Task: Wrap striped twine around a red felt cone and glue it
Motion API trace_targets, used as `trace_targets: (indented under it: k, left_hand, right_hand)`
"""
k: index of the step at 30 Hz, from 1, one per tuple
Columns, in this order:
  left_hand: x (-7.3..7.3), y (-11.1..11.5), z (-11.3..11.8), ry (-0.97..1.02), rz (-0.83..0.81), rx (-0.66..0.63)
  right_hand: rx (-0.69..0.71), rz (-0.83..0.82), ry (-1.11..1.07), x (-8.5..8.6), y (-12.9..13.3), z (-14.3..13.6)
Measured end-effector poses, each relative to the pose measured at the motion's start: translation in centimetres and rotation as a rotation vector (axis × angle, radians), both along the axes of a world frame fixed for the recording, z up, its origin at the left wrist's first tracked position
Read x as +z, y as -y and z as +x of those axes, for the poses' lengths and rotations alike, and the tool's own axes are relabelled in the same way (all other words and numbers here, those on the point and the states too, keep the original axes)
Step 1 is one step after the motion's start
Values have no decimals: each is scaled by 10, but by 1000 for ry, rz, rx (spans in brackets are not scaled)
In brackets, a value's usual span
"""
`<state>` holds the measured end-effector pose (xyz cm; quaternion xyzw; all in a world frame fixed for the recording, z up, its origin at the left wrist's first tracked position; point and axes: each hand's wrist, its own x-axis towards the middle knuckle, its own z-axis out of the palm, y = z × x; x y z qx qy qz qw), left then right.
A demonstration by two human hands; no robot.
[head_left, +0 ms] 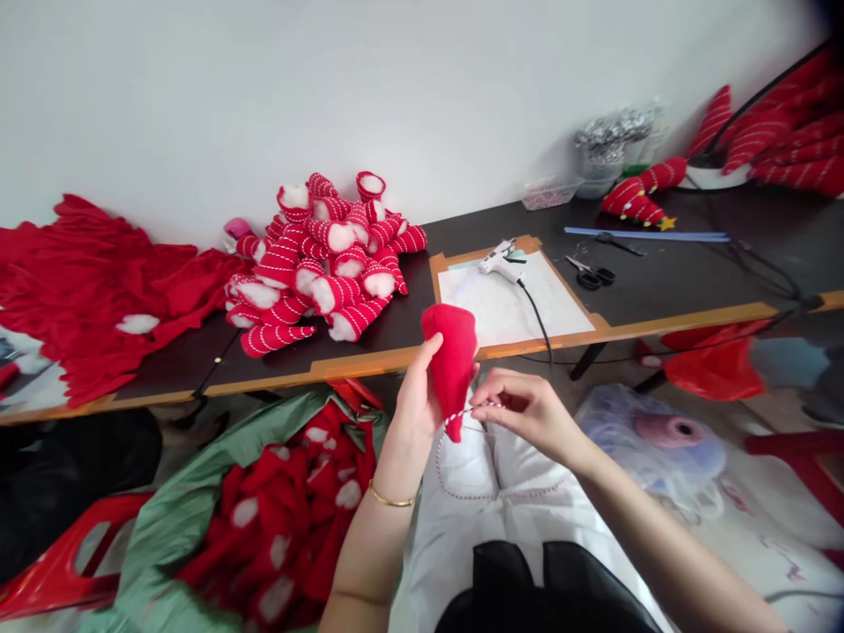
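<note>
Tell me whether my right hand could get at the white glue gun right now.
Probably yes, once freed: your right hand is pinching the striped cord, but nothing seems to stand between it and the glue gun on the white sheet.

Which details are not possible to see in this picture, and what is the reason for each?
In the head view:
Left hand: most fingers are hidden behind the red cone.
Green bag: its lower part is cut off by the bottom edge.
Striped pile, far right: cut off by the right edge.
Cord: its far end is too thin and blurred over the white trousers.
</note>
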<state>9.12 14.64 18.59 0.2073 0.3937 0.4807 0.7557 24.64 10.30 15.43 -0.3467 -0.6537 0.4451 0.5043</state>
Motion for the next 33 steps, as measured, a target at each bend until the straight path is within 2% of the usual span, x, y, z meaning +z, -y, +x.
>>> trace_targets:
  k: [5,9,14,18,22,26,31,33]
  left_hand:
    - [-1,0,2,8,-45,-69]
    - [0,-3,2,-21,-32,-57]
    - [-7,-9,1,-2,-41,-67]
    - [-7,-10,3,6,-28,2]
    - [4,-7,7,54,-29,62]
    - [11,-3,11,120,-57,135]
    - [7,1,16,266,-111,141]
    - [-1,1,16,225,-137,204]
  right_hand:
    - [-53,-70,-60,-6,-3,-4]
    - [-74,-66,-30,-7,-4,-6]
    - [-85,-48,-1,-3,-4,-7]
    - [-37,-166,-103,-2,-4,-10]
    - [53,-328,-221,-1,-7,-14]
    - [69,-388,-269,-3,-9,-17]
    - [91,-490,-178,-16,-7,-21]
    - [105,-560,-166,-23,-7,-22]
